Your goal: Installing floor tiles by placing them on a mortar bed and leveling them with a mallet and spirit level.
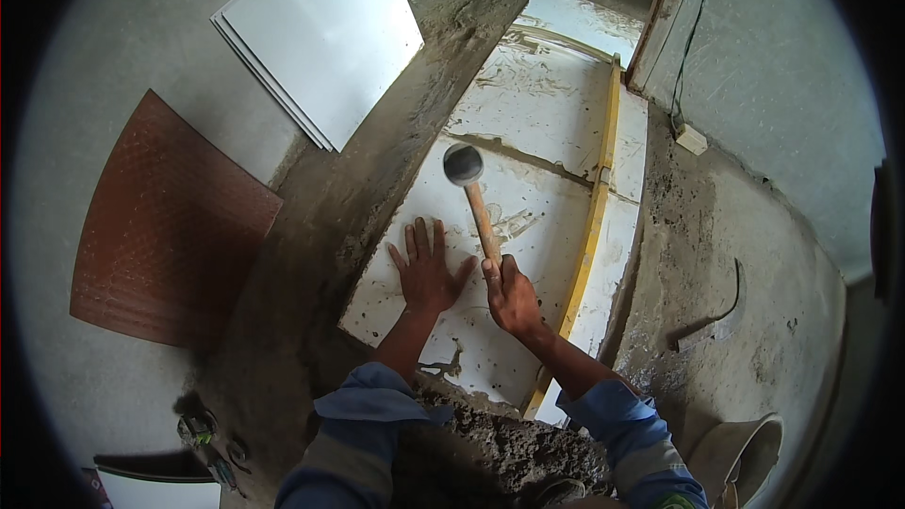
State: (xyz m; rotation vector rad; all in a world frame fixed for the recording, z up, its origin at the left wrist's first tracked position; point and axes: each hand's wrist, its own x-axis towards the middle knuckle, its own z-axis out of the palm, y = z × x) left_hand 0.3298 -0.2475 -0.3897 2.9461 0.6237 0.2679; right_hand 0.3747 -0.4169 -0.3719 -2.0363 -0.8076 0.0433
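Note:
My right hand [515,296] grips the wooden handle of a mallet [483,221]. The mallet's dark round head is raised over a white floor tile [504,344] smeared with mud or mortar. Flat on that tile lies my left hand [430,270], fingers spread, to the left of the mallet. A long yellow spirit level [591,236] rests lengthwise along the tiles' right side. Beyond a mortar-filled joint lies a second white tile [542,99], also smeared.
White tiles [325,38] lean stacked against the left wall, near a reddish-brown tile [170,226]. A sickle-like curved tool [712,316] lies on the right floor, with a bucket [745,457] below it. Rough mortar [514,448] borders the near tile edge. Small tools [212,443] lie lower left.

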